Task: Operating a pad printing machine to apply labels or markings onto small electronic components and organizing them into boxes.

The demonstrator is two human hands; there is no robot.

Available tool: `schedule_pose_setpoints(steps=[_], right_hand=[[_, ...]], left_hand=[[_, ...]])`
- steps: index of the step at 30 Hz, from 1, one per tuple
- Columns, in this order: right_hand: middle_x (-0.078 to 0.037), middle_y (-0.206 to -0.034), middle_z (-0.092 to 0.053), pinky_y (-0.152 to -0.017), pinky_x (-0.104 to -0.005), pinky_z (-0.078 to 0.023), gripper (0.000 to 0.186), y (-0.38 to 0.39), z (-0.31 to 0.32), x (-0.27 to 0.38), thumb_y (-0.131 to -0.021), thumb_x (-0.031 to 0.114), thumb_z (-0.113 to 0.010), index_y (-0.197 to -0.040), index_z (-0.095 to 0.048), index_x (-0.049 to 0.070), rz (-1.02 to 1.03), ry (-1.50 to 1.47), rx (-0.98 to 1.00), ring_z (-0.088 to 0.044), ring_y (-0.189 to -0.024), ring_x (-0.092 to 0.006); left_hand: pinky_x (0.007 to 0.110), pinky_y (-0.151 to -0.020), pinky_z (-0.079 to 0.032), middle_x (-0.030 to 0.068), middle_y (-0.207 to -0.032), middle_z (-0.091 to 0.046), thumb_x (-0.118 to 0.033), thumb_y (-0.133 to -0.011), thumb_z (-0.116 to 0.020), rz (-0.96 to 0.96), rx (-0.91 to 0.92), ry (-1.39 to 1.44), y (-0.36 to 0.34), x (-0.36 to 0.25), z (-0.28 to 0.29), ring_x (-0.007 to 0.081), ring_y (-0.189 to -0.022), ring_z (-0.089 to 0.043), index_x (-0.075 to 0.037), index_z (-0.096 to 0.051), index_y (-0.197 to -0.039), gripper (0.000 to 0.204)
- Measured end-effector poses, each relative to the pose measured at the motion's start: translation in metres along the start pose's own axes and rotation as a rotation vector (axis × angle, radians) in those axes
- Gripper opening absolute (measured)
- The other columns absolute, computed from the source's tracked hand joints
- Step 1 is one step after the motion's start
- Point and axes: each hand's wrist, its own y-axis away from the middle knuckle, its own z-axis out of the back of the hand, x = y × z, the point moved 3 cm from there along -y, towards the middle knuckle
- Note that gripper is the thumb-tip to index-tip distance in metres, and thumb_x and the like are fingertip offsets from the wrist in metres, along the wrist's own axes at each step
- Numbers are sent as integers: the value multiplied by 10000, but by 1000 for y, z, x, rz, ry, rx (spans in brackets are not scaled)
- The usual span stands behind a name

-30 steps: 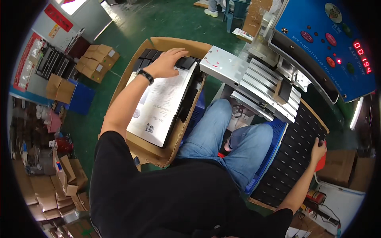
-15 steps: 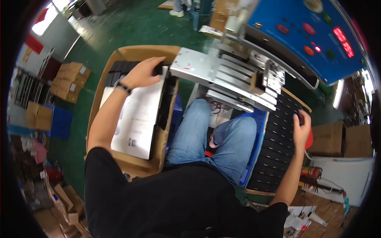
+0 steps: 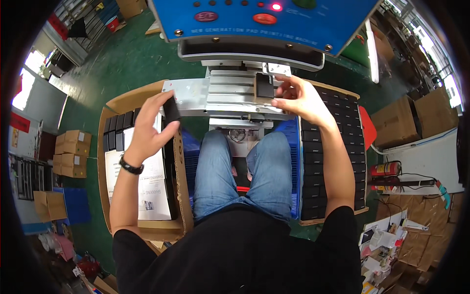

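Note:
My left hand (image 3: 151, 125), with a dark band at its wrist, grips a small black box (image 3: 171, 110) between thumb and fingers. It is above the inner edge of the left carton, beside the machine's pale metal plate (image 3: 191, 94). Another black box (image 3: 265, 85) sits in a holder on the grooved metal bed (image 3: 230, 89) of the printing machine. My right hand (image 3: 298, 98) is just right of that box, thumb and fingers apart and partly curled. Whether a fingertip touches the box, I cannot tell.
The left carton (image 3: 182, 196) contains rows of black boxes (image 3: 117, 128) and white printed sheets (image 3: 152, 181). To my right, many black boxes (image 3: 325, 161) lie in rows on a tray beside a blue crate (image 3: 295, 166). The machine's blue control panel (image 3: 235, 24) overhangs the bed.
My view has swung to face the machine. My right hand has come from the right-hand rows to the machine bed. My left hand now has a black box at the carton's inner edge.

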Motion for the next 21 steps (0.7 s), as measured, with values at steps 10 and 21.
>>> schedule_pose_setpoints(steps=[10, 21], right_hand=[[-81, -1004, -687, -731, -286, -546, 643, 19, 30, -33, -878, 204, -919, -1395, -632, -50, 207, 2, -142, -632, -803, -151], [-256, -1345, -650, -1050, -470, -528, 837, 138, 289, -241, -936, 596, -774, -1438, -605, -52, -473, 768, -1058, -641, -1216, -395]], left_hand=[[457, -1241, -406, 158, -1648, -546, -278, -1025, -689, -377, 188, -112, -121, -62, -128, 345, -1477, -526, -26, -561, -1572, 615], [607, -1345, -220, 140, -1778, -409, -425, -1109, -566, -281, 404, -120, -96, -90, -150, 324, -1673, -335, -62, -450, -1686, 691]])
